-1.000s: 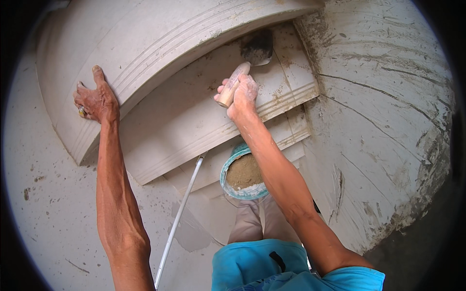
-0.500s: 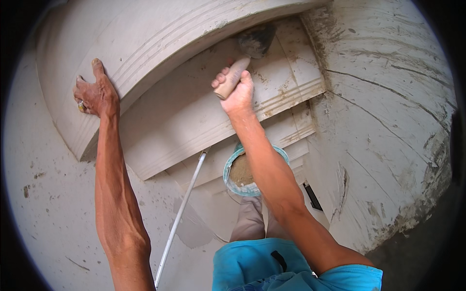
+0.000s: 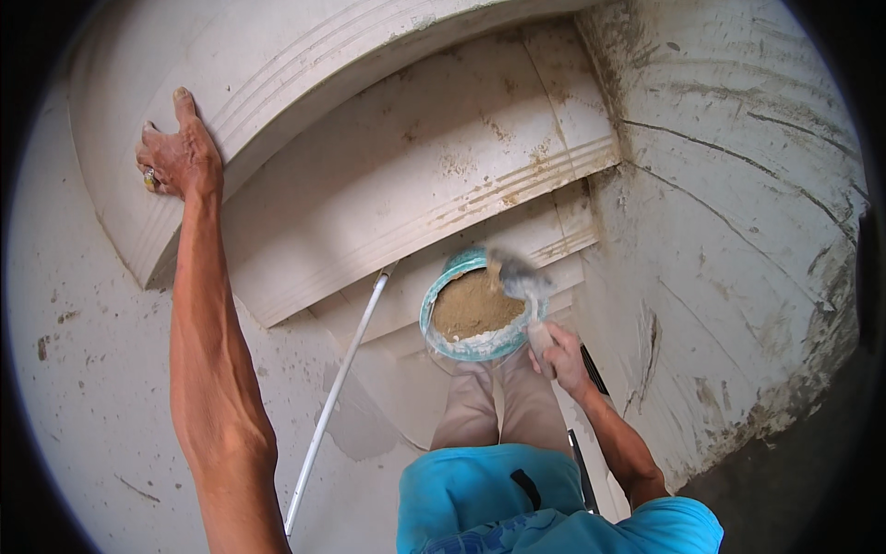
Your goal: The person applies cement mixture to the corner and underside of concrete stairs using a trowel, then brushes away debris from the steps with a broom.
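Observation:
My left hand (image 3: 180, 157) rests on the end of the upper stone step (image 3: 268, 65), fingers apart, a ring on one finger. It holds nothing. Lower and to the right, my right hand (image 3: 565, 362) is closed around the handle of a trowel (image 3: 523, 280). The blade is smeared by motion and hangs over the right side of a turquoise bucket (image 3: 427, 319). Dry-looking brown sand or mortar powder (image 3: 471, 307) fills the bucket, with whitish crust along its front rim. Whether the blade touches the powder I cannot tell.
Below the upper step, a curved step (image 3: 397, 148) carries brown stains near its right end. A white pole (image 3: 337, 402) leans against the steps. The scuffed, cracked grey wall (image 3: 729, 222) closes off the right side. My legs (image 3: 471, 406) stand just before the bucket.
My right hand has swung the trowel down from the curved step to the bucket. The powder shows more fully now. My left hand stays on the upper step.

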The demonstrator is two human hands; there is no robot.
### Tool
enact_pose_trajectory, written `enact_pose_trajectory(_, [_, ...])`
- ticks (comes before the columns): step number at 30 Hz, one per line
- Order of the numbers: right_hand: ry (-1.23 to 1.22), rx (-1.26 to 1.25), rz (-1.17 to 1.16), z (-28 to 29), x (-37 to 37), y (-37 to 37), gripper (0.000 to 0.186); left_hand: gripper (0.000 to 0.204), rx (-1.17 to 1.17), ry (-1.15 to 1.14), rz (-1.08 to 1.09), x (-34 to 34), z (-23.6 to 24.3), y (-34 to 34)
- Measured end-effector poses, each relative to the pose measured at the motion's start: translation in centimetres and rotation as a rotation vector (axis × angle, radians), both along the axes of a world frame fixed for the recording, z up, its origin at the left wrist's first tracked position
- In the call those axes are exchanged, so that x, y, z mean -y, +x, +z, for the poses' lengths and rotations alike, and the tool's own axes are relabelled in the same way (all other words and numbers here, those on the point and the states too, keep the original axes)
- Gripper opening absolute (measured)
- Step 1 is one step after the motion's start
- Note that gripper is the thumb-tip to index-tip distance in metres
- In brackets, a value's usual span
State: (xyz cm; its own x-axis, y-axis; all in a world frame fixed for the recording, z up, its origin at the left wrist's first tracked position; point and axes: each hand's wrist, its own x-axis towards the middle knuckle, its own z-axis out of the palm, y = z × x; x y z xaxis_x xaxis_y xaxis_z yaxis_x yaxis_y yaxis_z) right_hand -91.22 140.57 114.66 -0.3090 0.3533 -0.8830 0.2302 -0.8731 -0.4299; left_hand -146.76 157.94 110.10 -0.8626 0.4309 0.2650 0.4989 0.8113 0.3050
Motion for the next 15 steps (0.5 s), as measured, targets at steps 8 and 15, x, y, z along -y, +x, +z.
enact_pose_trajectory(8, [0.250, 0.297, 0.028, 0.0, 0.6, 0.2, 0.040, 0.093, 0.006, -0.003, -0.006, -0.1, -0.5, -0.3])
enact_pose_trajectory(15, [0.119, -0.064, -0.534, -5.7, -11.1, -12.0, 0.024, 0.092, -0.006, -0.016, -0.007, -0.3, -0.4, -0.1])
